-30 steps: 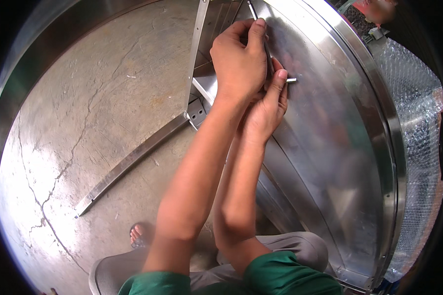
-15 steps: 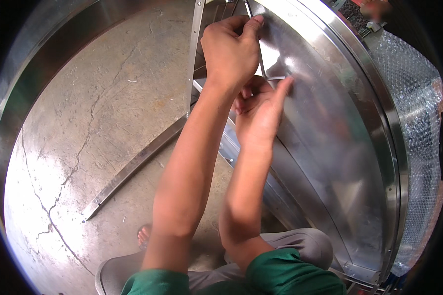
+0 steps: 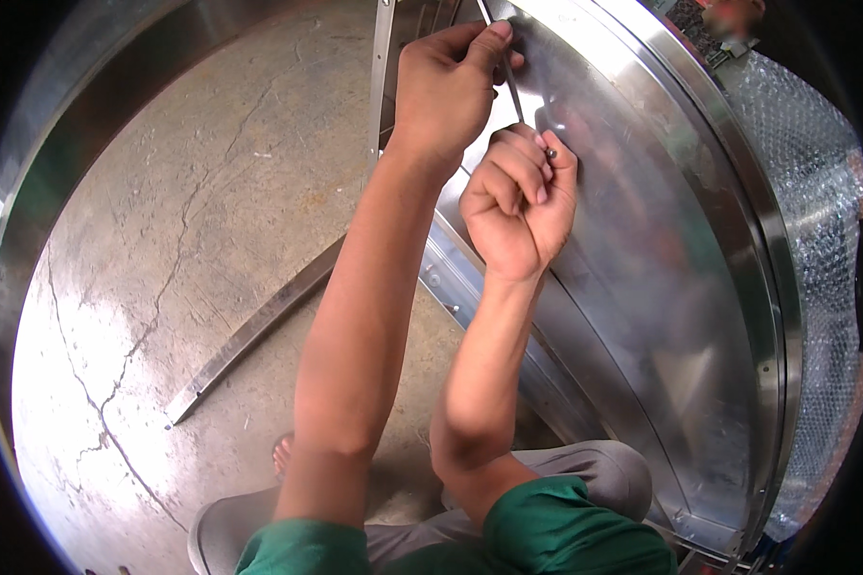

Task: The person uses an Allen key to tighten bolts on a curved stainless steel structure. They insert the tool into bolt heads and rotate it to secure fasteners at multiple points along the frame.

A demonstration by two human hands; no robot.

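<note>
A long L-shaped hex key slants over the shiny curved metal panel. My left hand pinches its long shaft between thumb and fingers near the top of the picture. Just below and to the right, my right hand curls its fingers round the bent short end, whose tip peeks out by the thumb. The far end of the key reaches up past my left hand toward the metal frame's top, and what it meets there cannot be made out.
A thin metal strip angles across the cracked concrete floor. The round metal rim curves along the right. Bubble wrap lies outside it. A straight flanged bar runs beneath my right forearm. Another person's blurred hand shows at the top right.
My right hand has gone from open, with its thumb at the key's short end, to closed around that end. My left hand keeps its pinch on the shaft.
</note>
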